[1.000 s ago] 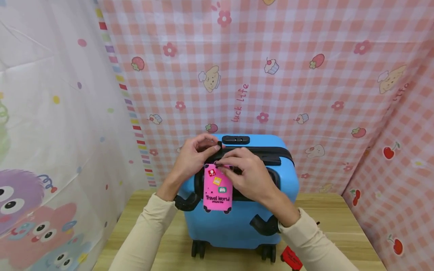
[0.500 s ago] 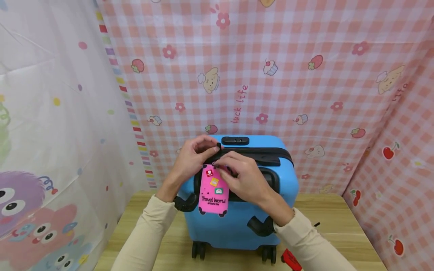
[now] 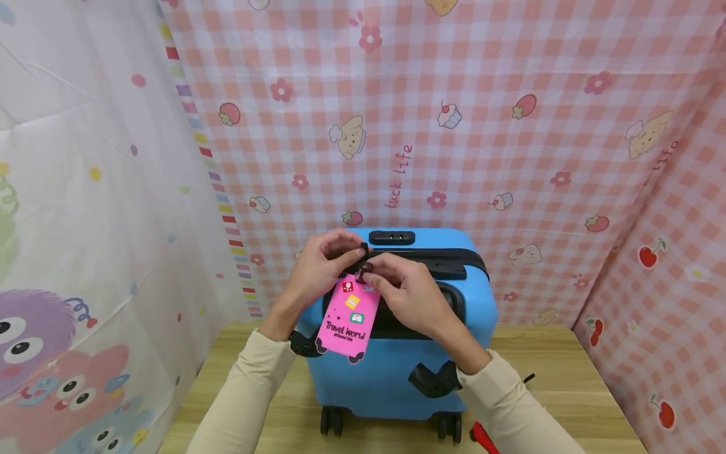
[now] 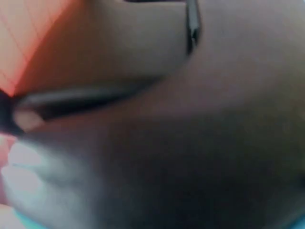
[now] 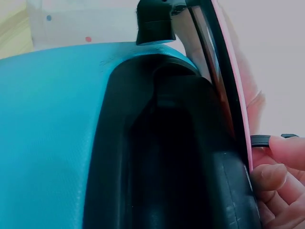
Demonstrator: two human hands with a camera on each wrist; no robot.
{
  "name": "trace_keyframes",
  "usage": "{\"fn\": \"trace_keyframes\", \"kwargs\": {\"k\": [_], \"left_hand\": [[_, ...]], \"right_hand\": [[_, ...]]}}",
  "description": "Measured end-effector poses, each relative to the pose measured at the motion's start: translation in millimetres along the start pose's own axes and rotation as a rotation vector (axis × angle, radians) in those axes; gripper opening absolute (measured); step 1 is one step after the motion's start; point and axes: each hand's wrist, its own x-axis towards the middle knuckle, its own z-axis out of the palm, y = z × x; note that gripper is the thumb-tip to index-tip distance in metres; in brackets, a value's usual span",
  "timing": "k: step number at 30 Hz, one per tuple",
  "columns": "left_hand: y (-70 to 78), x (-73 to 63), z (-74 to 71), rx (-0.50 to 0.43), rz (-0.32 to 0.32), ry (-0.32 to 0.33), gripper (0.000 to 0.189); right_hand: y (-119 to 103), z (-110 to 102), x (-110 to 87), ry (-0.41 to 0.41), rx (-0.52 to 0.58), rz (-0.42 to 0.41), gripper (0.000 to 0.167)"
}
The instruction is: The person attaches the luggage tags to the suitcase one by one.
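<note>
A pink luggage tag [image 3: 347, 318], printed with "Travel World", hangs tilted in front of a blue suitcase [image 3: 391, 375]. My left hand [image 3: 323, 265] pinches a small black strap end [image 3: 365, 246] between thumb and forefinger, just above the tag. Below it, my right hand [image 3: 411, 293] pinches the dark strap [image 3: 365, 271] at the tag's top corner. In the right wrist view the tag [image 5: 234, 86] appears edge-on beside the suitcase's black side handle [image 5: 186, 157], with the strap [image 5: 260, 140] between fingertips. The left wrist view is blurred and mostly filled by the hand [image 4: 190, 143].
The suitcase stands on a wooden table [image 3: 544, 353], its black wheels [image 3: 331, 419] toward me. A red tag [image 3: 483, 437] lies at the front right, partly under my sleeve. Patterned cloth [image 3: 420, 126] hangs behind and along both sides.
The pink tag has swung left and tilted, its lower end now further left. My right hand has shifted slightly left with the strap; the left hand keeps its pinch almost in place.
</note>
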Motion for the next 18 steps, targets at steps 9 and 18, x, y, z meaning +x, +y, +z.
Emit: {"fn": "trace_keyframes", "kwargs": {"k": [9, 18], "left_hand": [[-0.9, -0.4, 0.0, -0.012, 0.022, -0.005, 0.011], [-0.2, -0.9, 0.3, -0.015, 0.018, -0.007, 0.011]], "right_hand": [[-1.0, -0.6, 1.7, 0.000, 0.040, 0.082, 0.016], [-1.0, -2.6, 3.3, 0.023, 0.071, 0.122, 0.022]]}}
